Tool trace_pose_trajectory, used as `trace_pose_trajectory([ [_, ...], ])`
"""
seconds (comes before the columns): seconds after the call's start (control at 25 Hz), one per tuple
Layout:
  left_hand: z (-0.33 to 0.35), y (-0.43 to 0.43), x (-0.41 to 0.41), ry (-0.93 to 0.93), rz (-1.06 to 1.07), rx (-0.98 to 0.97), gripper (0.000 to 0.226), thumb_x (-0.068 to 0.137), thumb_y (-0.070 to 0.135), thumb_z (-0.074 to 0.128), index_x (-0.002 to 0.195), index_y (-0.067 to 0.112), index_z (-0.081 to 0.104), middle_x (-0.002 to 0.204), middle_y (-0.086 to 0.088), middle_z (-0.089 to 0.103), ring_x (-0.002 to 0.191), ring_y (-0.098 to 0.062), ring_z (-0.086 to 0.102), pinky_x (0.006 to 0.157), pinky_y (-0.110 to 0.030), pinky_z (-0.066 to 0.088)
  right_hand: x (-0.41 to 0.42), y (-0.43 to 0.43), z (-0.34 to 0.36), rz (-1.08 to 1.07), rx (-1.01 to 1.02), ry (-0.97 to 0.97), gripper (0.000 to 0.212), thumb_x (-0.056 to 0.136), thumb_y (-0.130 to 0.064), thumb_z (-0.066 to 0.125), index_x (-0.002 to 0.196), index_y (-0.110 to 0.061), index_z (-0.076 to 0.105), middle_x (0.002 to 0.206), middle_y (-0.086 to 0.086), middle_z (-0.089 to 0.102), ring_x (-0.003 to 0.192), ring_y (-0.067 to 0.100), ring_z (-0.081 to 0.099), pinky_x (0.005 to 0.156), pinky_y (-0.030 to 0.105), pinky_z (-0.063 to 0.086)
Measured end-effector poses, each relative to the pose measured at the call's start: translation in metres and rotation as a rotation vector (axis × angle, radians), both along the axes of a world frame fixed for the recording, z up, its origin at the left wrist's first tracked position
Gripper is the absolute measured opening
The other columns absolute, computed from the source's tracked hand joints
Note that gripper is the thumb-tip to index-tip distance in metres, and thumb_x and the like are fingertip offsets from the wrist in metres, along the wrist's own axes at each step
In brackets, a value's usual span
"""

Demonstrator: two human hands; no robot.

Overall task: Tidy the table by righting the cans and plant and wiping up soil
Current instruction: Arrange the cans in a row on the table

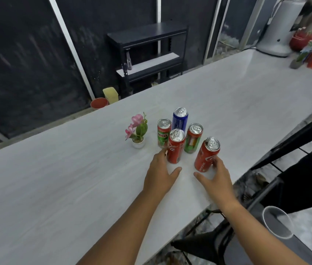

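Now the tall red aluminium cola can [206,154] at the right of the cluster stands upright, long axis vertical, just beyond the right hand [215,179], whose spread fingers touch its near-right side without closing. Left of it, the left hand [160,173], also spread, flanks a second red can [175,146].

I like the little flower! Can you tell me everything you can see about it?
The little plant stands upright on the white table, left of the cans. It has pink orchid-like blossoms on a thin stem, broad green leaves, and a small round white pot. It looks artificial, perhaps plastic. Nothing touches it; the Milo can stands close beside it, apart. No soil shows around it.
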State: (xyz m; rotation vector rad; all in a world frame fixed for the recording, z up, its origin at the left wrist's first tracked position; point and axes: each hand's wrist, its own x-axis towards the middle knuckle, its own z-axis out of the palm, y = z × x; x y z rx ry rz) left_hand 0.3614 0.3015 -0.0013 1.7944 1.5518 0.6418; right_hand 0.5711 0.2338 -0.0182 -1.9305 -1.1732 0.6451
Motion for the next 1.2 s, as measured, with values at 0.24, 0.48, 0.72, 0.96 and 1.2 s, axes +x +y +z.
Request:
trace_pose_trajectory([
  [0.24,-0.004,0.027,0.024,-0.009,0.139,0.071,0.084,0.082,0.056,0.087,0.15,0.032,0.046,0.142,0.007,0.065,0.132,-0.018,0.062,0.1,-0.043,0.06,0.004,0.018,-0.006,-0.073,0.067,0.039,0.057,0.076,-0.048,0.092,0.123,-0.041,0.06,0.115,-0.022,0.069,0.11,0.007,0.065,0.091,0.037,0.051],
  [0.48,-0.009,-0.003,-0.018,-0.087,0.274,0.092,0.077,0.077,0.061,0.089,0.142,0.04,0.052,0.137,0.016,0.068,0.123,-0.009,0.064,0.098,-0.033,0.058,-0.023,0.01,0.005,0.083,0.052,0.153,0.062,0.077,-0.052,0.092,0.13,-0.048,0.06,0.122,-0.029,0.07,0.115,-0.012,0.06,0.09,0.029,0.049],
  [0.72,-0.006,-0.032,-0.113,-0.107,0.488,0.098,0.074,0.073,0.059,0.092,0.135,0.043,0.055,0.132,0.019,0.071,0.117,-0.008,0.066,0.096,-0.034,0.059,-0.096,0.02,0.015,0.296,0.058,0.191,0.061,0.075,-0.05,0.095,0.119,-0.069,0.056,0.115,-0.049,0.063,0.109,-0.023,0.058,0.086,0.02,0.046],
  [0.96,0.0,-0.068,-0.223,-0.118,0.718,0.09,0.068,0.075,0.056,0.092,0.132,0.04,0.058,0.124,0.017,0.074,0.106,-0.008,0.07,0.091,-0.034,0.06,-0.21,0.04,0.015,0.589,0.045,0.174,0.056,0.074,-0.051,0.095,0.115,-0.062,0.058,0.111,-0.042,0.068,0.108,-0.021,0.06,0.086,0.013,0.046],
  [1.2,-0.002,-0.104,-0.293,-0.12,0.84,0.087,0.067,0.074,0.058,0.091,0.13,0.041,0.057,0.122,0.018,0.073,0.103,-0.006,0.07,0.089,-0.034,0.06,-0.297,0.037,0.005,0.773,0.065,0.079,0.056,0.074,-0.05,0.092,0.12,-0.045,0.061,0.109,-0.026,0.07,0.108,-0.003,0.063,0.088,0.015,0.046],
])
